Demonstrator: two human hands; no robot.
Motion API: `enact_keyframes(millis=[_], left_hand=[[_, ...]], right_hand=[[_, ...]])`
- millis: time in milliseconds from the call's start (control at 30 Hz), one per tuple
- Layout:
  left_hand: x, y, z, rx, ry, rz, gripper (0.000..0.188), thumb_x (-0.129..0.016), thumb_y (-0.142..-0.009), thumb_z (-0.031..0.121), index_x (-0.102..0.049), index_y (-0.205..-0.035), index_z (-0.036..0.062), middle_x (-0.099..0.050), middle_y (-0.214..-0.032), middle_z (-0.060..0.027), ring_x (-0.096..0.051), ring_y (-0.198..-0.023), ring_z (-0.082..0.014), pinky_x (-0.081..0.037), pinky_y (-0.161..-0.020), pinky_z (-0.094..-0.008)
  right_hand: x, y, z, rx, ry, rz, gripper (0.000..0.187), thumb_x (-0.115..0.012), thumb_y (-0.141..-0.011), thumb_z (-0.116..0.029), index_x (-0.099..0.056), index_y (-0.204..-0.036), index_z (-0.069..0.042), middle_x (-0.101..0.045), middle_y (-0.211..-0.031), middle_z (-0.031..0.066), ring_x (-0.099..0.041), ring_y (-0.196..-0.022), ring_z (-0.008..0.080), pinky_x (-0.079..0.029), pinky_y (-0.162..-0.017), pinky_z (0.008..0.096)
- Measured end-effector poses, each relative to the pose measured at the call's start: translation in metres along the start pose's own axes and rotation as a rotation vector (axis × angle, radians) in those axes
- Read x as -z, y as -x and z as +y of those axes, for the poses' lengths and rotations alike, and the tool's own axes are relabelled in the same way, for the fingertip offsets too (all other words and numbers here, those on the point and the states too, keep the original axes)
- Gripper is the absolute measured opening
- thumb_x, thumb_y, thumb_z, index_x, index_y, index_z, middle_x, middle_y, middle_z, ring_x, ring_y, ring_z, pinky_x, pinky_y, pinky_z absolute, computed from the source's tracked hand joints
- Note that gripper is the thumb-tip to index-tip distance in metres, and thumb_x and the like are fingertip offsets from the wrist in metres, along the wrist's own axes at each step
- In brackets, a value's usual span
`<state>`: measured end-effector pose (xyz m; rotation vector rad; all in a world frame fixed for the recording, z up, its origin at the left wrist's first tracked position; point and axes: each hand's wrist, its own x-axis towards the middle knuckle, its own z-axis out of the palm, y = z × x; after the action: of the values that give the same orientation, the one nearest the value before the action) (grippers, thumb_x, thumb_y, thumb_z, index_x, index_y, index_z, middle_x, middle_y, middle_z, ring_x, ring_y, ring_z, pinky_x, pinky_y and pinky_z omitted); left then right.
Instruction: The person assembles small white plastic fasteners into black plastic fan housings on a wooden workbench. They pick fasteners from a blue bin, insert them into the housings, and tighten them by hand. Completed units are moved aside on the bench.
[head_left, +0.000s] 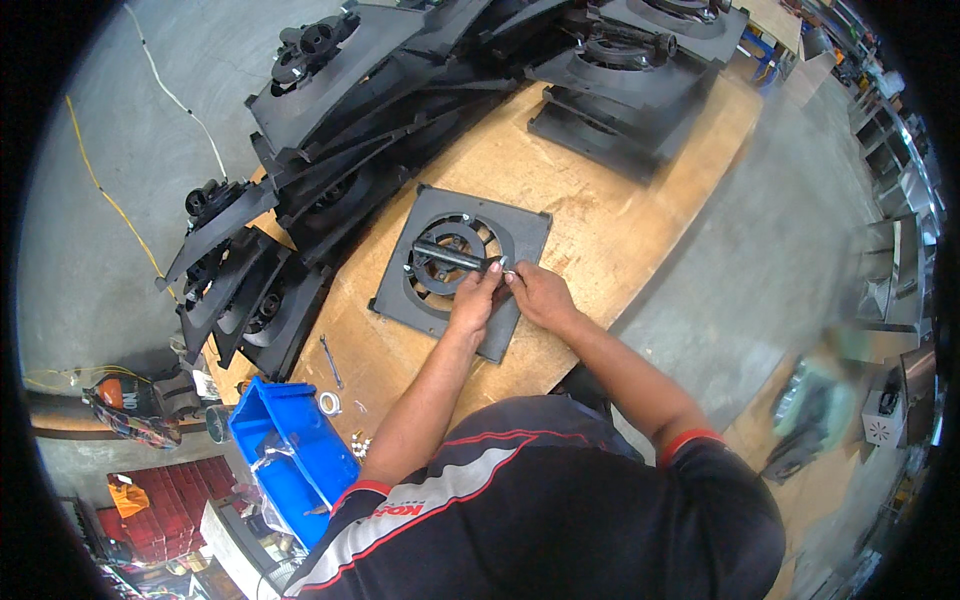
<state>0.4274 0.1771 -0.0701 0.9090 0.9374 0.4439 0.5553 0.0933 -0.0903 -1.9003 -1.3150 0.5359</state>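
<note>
A square black plate (400,282) with a round slotted opening lies on the wooden table in front of me. Over its ring sits a thick black bar (445,256), running from the ring's left side toward my fingers. My left hand (474,303) is closed around the near right end of that bar, thumb on top. Beside it, my right hand (543,298) is pinched at the bar's end, where a small shiny metal piece shows at the fingertips. It is too small to name, and the fingers partly cover it.
Stacks of similar black plates (370,80) line the table's far left, with another stack (610,110) at the far right. A wrench (331,362), a white ring (330,403) and small hardware lie near a blue bin (285,450). The wooden table (620,225) ends at its right edge.
</note>
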Motion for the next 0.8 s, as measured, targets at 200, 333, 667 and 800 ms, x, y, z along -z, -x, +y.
enact_keyframes(millis=[200, 333, 667, 800], left_hand=[[0.007, -0.008, -0.005, -0.019, -0.056, -0.020, 0.033, -0.059, -0.101, 0.032, -0.061, -0.111, 0.0005, -0.067, -0.100, -0.0068, -0.064, -0.090, -0.0141, -0.052, -0.087, -0.0281], [0.001, -0.002, -0.001, -0.028, -0.027, -0.019, 0.034, -0.060, -0.101, 0.033, -0.060, -0.110, 0.0001, -0.068, -0.100, -0.0071, -0.065, -0.091, -0.0145, -0.052, -0.087, -0.0286], [0.003, -0.001, 0.001, 0.001, -0.009, -0.060, 0.032, -0.059, -0.101, 0.032, -0.060, -0.111, 0.0015, -0.066, -0.100, -0.0057, -0.063, -0.089, -0.0125, -0.052, -0.083, -0.0272], [-0.003, 0.004, 0.006, 0.003, -0.057, -0.002, 0.032, -0.060, -0.101, 0.033, -0.060, -0.110, 0.0018, -0.065, -0.101, -0.0054, -0.062, -0.092, -0.0124, -0.051, -0.083, -0.0276]], right_hand=[[-0.011, -0.020, 0.011, -0.567, -0.846, -0.220, 0.035, -0.049, -0.099, -0.032, -0.062, -0.089, 0.000, -0.061, -0.068, 0.0088, -0.063, -0.067, 0.0233, -0.048, -0.061, 0.0375], [0.007, -0.028, 0.006, -0.769, -0.840, -0.338, 0.035, -0.049, -0.099, -0.031, -0.063, -0.090, 0.000, -0.061, -0.062, 0.0089, -0.063, -0.064, 0.0239, -0.050, -0.063, 0.0371], [-0.027, -0.004, 0.016, -0.204, -0.556, 0.025, 0.038, -0.047, -0.100, -0.035, -0.059, -0.089, -0.001, -0.062, -0.068, 0.0159, -0.061, -0.060, 0.0298, -0.048, -0.058, 0.0417], [-0.029, -0.005, 0.023, -0.681, -1.203, -0.210, 0.039, -0.044, -0.102, -0.034, -0.061, -0.089, -0.002, -0.062, -0.066, 0.0091, -0.054, -0.049, 0.0162, -0.042, -0.046, 0.0305]])
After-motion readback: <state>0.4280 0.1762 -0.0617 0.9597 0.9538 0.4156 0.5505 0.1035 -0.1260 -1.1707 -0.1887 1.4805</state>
